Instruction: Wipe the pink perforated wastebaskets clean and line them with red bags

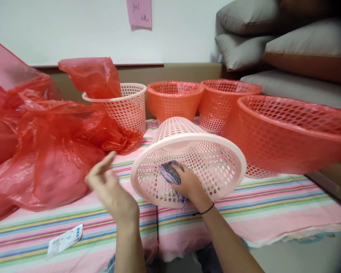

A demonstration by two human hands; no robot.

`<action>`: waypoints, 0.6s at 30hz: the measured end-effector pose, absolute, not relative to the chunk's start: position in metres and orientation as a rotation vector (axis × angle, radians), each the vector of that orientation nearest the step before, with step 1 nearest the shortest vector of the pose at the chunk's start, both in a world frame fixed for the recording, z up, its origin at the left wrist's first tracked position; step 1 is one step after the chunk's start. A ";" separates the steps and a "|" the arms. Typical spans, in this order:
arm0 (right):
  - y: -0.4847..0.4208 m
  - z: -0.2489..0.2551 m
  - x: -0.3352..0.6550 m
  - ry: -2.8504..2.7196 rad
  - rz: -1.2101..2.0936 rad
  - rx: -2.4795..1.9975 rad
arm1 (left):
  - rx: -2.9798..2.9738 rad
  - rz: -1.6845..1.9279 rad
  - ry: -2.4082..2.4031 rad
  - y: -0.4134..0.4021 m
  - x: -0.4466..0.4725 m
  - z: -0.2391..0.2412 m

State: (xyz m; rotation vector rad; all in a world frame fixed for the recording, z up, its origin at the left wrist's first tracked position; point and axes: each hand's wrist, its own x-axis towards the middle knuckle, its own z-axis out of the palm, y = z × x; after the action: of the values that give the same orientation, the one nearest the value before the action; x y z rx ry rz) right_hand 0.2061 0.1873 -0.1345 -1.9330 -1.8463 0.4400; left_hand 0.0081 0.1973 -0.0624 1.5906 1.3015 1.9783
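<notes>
A pale pink plastic basket (233, 151) full of holes lies on its side, its mouth facing me. Inside that mouth my right hand (187, 182) is closed round a bunched grey and purple cloth (172, 172), which rests near the perforated wall. My left hand (113, 189) hovers left of the basket's rim, apart from it, slightly blurred, with fingers spread and nothing in them. Beneath everything runs a striped cloth (102, 237) covering the work surface.
Red plastic bags (51, 151) heap up on the left. Behind stand an upright pink basket (133, 106) with a red bag in it and several bag-lined baskets (174, 100). Grey cushions (244, 49) are stacked back right. A white label (65, 239) lies front left.
</notes>
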 end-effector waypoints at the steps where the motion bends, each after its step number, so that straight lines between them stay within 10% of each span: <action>1: 0.189 -0.135 0.209 -1.800 0.417 -1.897 | 1.595 1.933 1.292 0.200 0.009 -0.067; 7: 0.202 -0.133 0.223 -1.572 0.231 -1.885 | 2.004 1.558 1.306 0.203 0.015 -0.088; 18: 0.203 -0.138 0.203 -1.822 0.289 -2.129 | 1.953 2.088 1.097 0.152 0.052 -0.049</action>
State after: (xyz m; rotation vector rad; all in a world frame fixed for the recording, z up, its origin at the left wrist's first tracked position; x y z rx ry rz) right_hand 0.2033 0.2028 -0.1384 -2.1292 -1.8216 0.2889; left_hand 0.0523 0.1518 -0.0492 1.9533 1.0974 2.0878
